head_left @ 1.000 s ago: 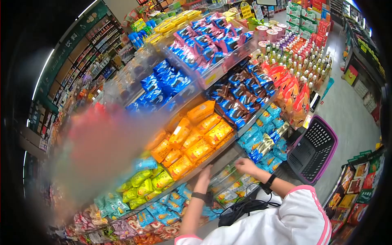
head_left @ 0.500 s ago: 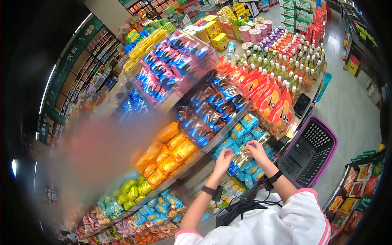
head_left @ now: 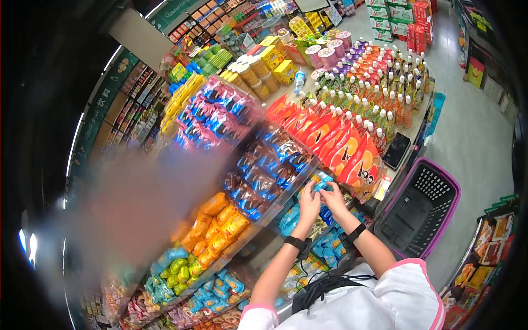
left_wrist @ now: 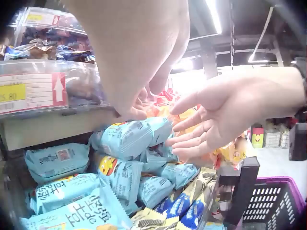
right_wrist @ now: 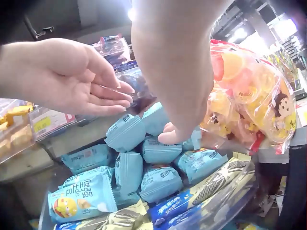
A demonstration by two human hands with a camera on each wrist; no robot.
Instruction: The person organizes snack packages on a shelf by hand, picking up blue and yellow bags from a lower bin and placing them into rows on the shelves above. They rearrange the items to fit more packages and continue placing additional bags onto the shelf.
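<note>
"Left hand (right_wrist: 72, 80), how does it look?" one asks.

"Its fingers are nearly straight and they hold nothing," says the other.

"And the right hand (left_wrist: 225, 109)?"

"Its fingers are a little spread, likewise holding nothing. Whether either hand touches the light-blue packets (right_wrist: 160, 183) cannot be told."

"Where do these packets lie?"

"In a heap below both hands, next to long blue-and-gold packets (right_wrist: 175, 206), and just beside the red-and-orange bags (head_left: 363, 165)."
</note>
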